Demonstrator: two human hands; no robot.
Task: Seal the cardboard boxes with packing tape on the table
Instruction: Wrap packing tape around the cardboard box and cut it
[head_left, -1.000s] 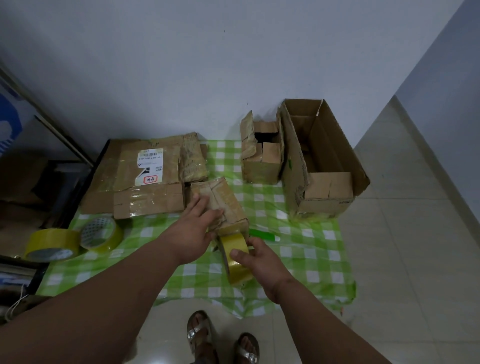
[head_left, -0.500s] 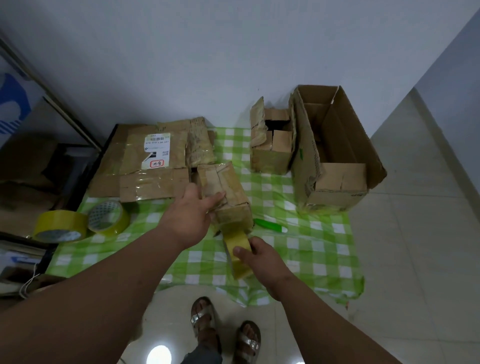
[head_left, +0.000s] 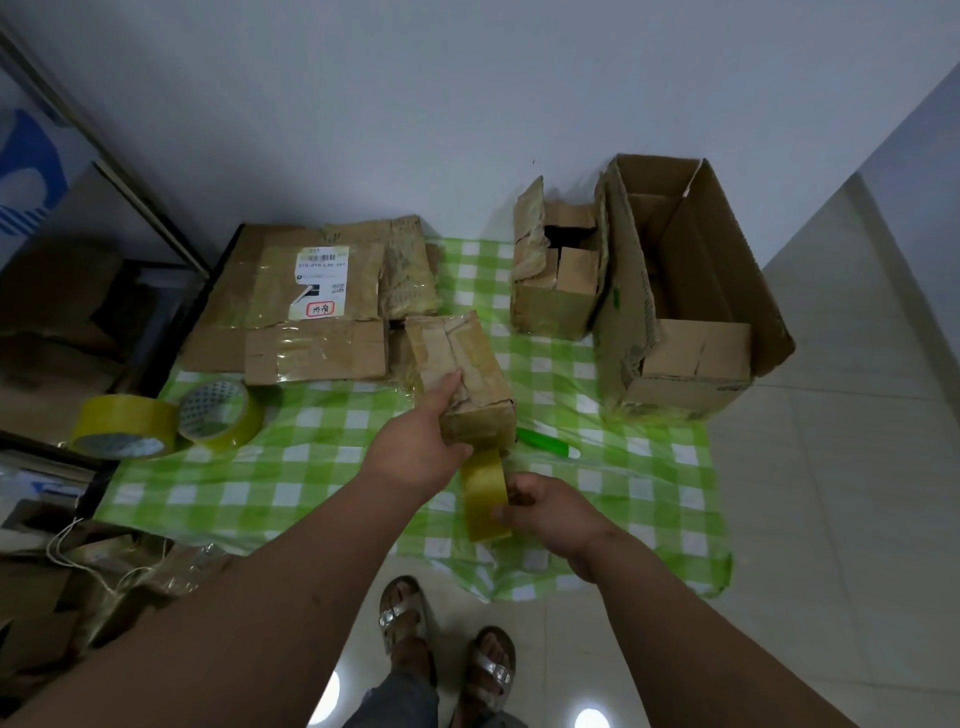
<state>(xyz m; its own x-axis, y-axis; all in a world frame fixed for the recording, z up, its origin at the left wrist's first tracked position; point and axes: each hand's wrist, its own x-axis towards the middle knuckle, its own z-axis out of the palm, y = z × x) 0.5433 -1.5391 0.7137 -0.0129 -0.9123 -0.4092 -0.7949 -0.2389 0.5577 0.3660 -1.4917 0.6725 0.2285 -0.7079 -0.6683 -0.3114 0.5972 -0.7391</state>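
Fingers of the left hand curl over the near end of a small cardboard box, thumb against its front face, holding it down on the worktop, which wears a green-and-white checked cloth. Fingers of the right hand grip a yellow tape roll just below that box, its band running up to the box's near edge. A green-handled tool lies on the cloth just right of the box, partly hidden behind it. Two more tape rolls rest touching each other at the worktop's left edge. Behind them sits a flat taped carton bearing a shipping label. At the back right stands a torn box with its flaps partly folded in, its inside dark and hard to make out, pressed against a large open box that shows only bare cardboard inside. Cardboard scraps and string on the left are dim and cut off. Sandalled feet stand on the tiled floor.
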